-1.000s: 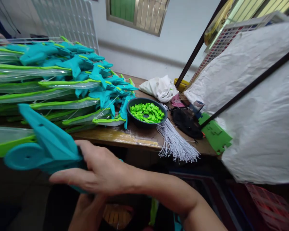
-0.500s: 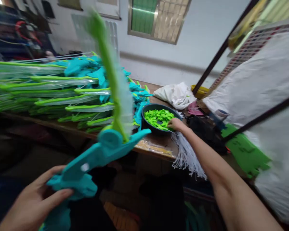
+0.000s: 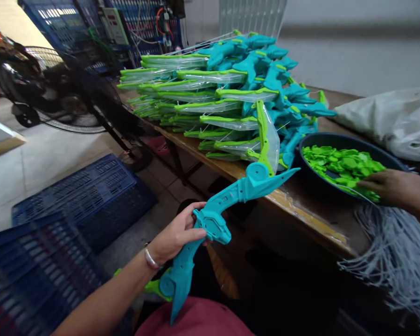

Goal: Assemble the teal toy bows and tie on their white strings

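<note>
My left hand [image 3: 182, 228] is closed round the middle grip of a turquoise plastic toy bow [image 3: 219, 198], held slantwise over my lap. A bright green limb with a clear plastic film stands up from its upper end; another green part shows at its lower end. My right hand [image 3: 388, 186] reaches into a dark round basin [image 3: 306, 186], its fingers bent down among small green plastic pieces [image 3: 343, 163]. What those fingers pinch is hidden. A thin white cord passes just below them, and a bundle of white cords [image 3: 395, 256] hangs over the table edge beside the basin.
Many similar toy bows [image 3: 231, 93] are stacked on the wooden table [image 3: 287, 210], left of the basin. A white sack [image 3: 388, 116] lies behind it. Floor-side, a black fan [image 3: 73, 93] and blue plastic pallets [image 3: 87, 200] stand to the left.
The view has swung left and down, so the fan and pallets now show. My left hand still holds the toy bow, and my right hand remains at the green pieces in the basin.
</note>
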`<move>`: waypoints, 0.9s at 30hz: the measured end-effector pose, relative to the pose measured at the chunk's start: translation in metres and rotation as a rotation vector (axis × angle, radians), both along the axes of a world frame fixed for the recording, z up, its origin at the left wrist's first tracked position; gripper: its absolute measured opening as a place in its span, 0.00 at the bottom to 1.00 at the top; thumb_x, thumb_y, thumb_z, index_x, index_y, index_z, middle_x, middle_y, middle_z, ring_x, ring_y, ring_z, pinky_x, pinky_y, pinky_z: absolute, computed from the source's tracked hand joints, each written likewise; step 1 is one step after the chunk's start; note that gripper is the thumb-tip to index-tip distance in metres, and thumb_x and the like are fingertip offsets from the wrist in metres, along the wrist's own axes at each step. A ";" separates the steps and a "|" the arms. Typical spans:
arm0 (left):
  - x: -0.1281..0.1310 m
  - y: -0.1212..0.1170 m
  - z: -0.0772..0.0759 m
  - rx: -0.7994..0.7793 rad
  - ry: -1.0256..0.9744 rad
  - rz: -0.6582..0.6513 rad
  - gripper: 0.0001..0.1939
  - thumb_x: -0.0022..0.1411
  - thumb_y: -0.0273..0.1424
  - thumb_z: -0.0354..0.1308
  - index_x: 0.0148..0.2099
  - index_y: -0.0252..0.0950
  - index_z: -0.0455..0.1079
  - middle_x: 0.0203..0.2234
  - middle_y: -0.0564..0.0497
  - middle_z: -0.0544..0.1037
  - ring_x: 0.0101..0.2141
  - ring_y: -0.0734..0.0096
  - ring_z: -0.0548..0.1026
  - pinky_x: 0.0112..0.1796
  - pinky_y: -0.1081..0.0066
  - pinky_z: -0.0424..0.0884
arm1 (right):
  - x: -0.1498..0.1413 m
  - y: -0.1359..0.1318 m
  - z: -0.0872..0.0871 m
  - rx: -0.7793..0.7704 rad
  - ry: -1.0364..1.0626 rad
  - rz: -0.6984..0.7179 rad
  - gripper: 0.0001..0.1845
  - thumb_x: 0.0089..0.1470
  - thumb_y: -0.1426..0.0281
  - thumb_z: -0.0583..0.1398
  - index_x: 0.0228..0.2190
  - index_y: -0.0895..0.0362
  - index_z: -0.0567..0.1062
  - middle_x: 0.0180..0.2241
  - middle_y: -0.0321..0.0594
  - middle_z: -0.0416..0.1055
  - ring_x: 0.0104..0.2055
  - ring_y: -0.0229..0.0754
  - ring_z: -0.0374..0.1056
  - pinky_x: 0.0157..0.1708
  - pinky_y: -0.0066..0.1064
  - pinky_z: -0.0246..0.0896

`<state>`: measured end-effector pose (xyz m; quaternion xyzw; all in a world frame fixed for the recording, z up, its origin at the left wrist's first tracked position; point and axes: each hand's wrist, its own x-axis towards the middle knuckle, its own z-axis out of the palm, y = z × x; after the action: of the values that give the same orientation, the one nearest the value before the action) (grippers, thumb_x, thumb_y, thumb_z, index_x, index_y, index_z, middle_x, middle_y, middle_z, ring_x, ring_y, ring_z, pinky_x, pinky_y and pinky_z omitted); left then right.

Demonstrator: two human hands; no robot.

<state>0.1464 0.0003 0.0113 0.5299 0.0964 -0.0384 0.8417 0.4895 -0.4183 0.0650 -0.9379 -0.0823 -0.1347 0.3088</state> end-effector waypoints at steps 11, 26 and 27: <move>0.016 -0.009 0.004 0.195 0.023 -0.013 0.22 0.58 0.33 0.70 0.53 0.36 0.70 0.39 0.45 0.82 0.36 0.62 0.81 0.34 0.68 0.79 | -0.185 0.097 -0.010 0.538 -0.023 0.024 0.19 0.59 0.51 0.62 0.35 0.55 0.77 0.25 0.41 0.73 0.23 0.41 0.68 0.26 0.36 0.66; 0.041 -0.067 -0.003 0.262 0.000 -0.014 0.25 0.58 0.36 0.68 0.54 0.35 0.66 0.40 0.47 0.80 0.38 0.64 0.78 0.33 0.68 0.79 | -0.283 0.176 -0.057 1.105 0.301 0.214 0.10 0.54 0.69 0.69 0.30 0.56 0.72 0.38 0.37 0.74 0.35 0.36 0.71 0.37 0.27 0.68; 0.040 -0.069 -0.003 0.257 -0.001 -0.005 0.25 0.58 0.36 0.68 0.54 0.35 0.66 0.40 0.47 0.80 0.38 0.64 0.78 0.34 0.68 0.79 | -0.285 0.176 -0.058 0.965 0.175 0.229 0.07 0.56 0.71 0.67 0.31 0.55 0.73 0.39 0.38 0.73 0.38 0.37 0.71 0.39 0.28 0.68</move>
<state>0.1868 -0.0691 0.0081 0.6336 0.0988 -0.0273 0.7669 0.2049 -0.2428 0.0073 -0.6810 -0.0868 -0.0433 0.7258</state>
